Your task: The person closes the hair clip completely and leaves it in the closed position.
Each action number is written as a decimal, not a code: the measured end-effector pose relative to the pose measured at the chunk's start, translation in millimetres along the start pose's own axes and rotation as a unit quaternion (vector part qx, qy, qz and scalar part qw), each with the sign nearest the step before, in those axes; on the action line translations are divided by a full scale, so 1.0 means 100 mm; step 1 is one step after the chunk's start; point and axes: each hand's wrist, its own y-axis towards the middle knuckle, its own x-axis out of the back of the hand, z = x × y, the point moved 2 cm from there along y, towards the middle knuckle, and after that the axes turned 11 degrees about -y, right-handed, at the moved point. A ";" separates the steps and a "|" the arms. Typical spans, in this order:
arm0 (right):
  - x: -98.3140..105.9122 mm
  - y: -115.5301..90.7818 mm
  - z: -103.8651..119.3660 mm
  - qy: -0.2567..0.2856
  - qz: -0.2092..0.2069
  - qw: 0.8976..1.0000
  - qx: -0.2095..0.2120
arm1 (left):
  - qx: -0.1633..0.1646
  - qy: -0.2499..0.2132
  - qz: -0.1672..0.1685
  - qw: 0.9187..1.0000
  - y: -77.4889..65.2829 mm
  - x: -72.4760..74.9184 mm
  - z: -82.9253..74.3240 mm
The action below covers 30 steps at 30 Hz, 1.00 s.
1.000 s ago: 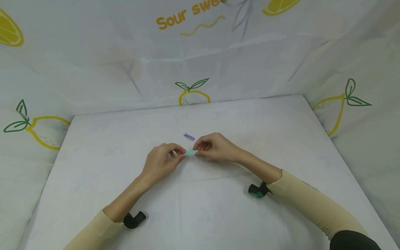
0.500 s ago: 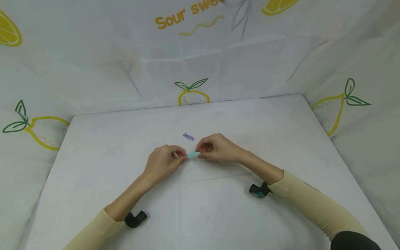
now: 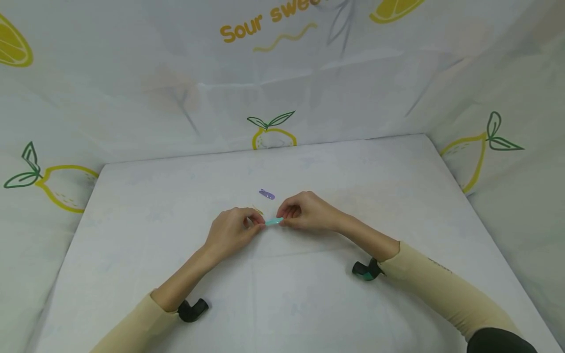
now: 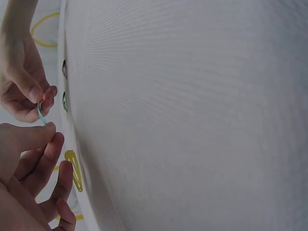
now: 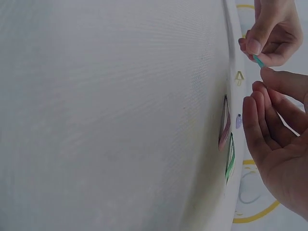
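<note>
A teal snap hair clip [image 3: 274,221] is held between both hands, off the tabletop. My left hand [image 3: 231,229] pinches its left end between thumb and index finger, and its other fingers are loosely curled. At the opposite end, the thumb and fingertips of my right hand [image 3: 312,212] pinch the clip. From the left wrist, the teal clip [image 4: 41,114] appears as a thin, slightly bent strip seen edge-on. Fingertips cover both of its ends. Just beyond my left fingers lies a yellow hair clip [image 4: 73,170].
A purple hair clip [image 3: 267,194] lies on the white table [image 3: 282,294] beyond the hands. In the right wrist view, a dark pink clip [image 5: 224,127] and a green clip [image 5: 230,157] lie near my right hand. White lemon-printed cloth [image 3: 154,108] walls the back and sides.
Both hands have shifted slightly nearer my body and to the right, carrying the teal clip. More of the yellow clip shows beyond my left fingers. The purple clip stays put.
</note>
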 end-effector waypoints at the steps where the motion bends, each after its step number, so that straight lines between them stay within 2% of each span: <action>1: -0.01 0.00 -0.01 -0.001 0.001 1.000 -0.001 | 0.001 0.000 0.003 1.000 0.00 -0.01 0.00; 18: -0.02 -0.01 0.01 -0.025 0.024 0.999 -0.008 | -0.008 0.028 0.016 0.999 0.03 -0.06 0.00; 30: -0.05 0.02 0.00 -0.048 0.036 0.998 -0.010 | 0.006 0.036 0.029 0.999 0.04 -0.08 -0.01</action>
